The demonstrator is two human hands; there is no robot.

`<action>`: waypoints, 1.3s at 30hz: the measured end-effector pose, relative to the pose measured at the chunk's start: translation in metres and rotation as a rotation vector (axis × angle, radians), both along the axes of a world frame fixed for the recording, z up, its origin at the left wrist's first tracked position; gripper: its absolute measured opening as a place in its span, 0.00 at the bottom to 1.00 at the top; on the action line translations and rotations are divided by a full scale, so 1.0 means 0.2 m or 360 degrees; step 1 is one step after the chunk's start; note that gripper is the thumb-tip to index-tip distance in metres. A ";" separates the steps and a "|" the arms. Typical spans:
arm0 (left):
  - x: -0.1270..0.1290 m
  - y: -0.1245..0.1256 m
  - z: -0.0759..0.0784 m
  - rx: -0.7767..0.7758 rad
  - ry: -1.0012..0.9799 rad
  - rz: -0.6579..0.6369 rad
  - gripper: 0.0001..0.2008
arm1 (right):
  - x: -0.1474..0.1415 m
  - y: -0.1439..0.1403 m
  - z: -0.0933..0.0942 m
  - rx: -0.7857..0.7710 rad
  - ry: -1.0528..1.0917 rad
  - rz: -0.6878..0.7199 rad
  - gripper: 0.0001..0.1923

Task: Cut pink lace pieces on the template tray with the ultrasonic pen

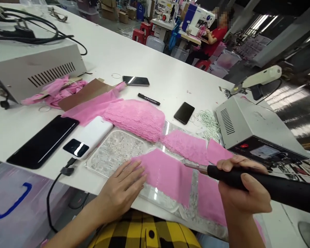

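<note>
My left hand (124, 189) lies flat, fingers apart, on the left edge of a pink lace piece (167, 175) spread over a clear plastic sheet (113, 151). My right hand (241, 187) grips the black handle of a hot-cutting tool (274, 187). Its metal tip (193, 167) rests at the right edge of that lace piece. More pink lace pieces (188, 146) lie just beyond, and a stack of pink lace (138, 119) sits further back.
A grey control box (250, 131) stands at the right, another grey box (36, 69) at the back left. Two phones (42, 143) (184, 112), a white power bank (90, 137), a third phone (135, 80) and a black marker (148, 99) lie about. A person in red sits at a sewing machine (196, 19).
</note>
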State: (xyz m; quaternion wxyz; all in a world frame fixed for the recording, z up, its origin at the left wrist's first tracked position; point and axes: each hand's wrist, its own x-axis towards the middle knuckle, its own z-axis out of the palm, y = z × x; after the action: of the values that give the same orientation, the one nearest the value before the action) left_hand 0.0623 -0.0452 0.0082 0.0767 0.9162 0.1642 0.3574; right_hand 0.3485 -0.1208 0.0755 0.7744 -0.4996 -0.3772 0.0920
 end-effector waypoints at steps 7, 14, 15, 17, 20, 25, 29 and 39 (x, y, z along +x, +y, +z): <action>0.08 -0.01 -0.01 0.0042 0.0161 -0.0066 0.15 | -0.07 0.03 -0.07 0.0093 0.0156 0.0093 0.09; 0.05 -0.01 -0.01 0.0011 0.0242 -0.0074 0.14 | -0.14 0.10 -0.09 0.0058 0.0110 0.0259 0.08; 0.05 -0.01 -0.01 0.0000 0.0238 -0.0079 0.14 | -0.14 0.11 -0.10 0.0051 0.0112 0.0256 0.08; 0.05 -0.01 -0.01 -0.0022 0.0226 -0.0079 0.14 | -0.15 0.11 -0.10 0.0026 0.0114 0.0244 0.08; 0.05 -0.01 -0.02 -0.0038 0.0218 -0.0068 0.13 | -0.15 0.12 -0.11 0.0011 0.0115 0.0226 0.08; 0.05 -0.02 -0.03 -0.0032 0.0232 -0.0056 0.13 | -0.15 0.12 -0.11 0.0009 0.0122 0.0265 0.08; 0.05 -0.02 -0.03 -0.0027 0.0208 -0.0060 0.13 | -0.16 0.13 -0.12 -0.0011 0.0095 0.0294 0.06; 0.05 0.00 -0.01 -0.0010 0.0227 -0.0095 0.15 | -0.10 0.13 -0.07 0.0066 0.0128 0.0195 0.07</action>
State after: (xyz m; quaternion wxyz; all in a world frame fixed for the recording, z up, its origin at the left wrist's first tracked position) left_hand 0.0724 -0.0455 0.0060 0.0784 0.9436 0.1429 0.2882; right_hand 0.3282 -0.0954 0.0612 0.7919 -0.4554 -0.3776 0.1514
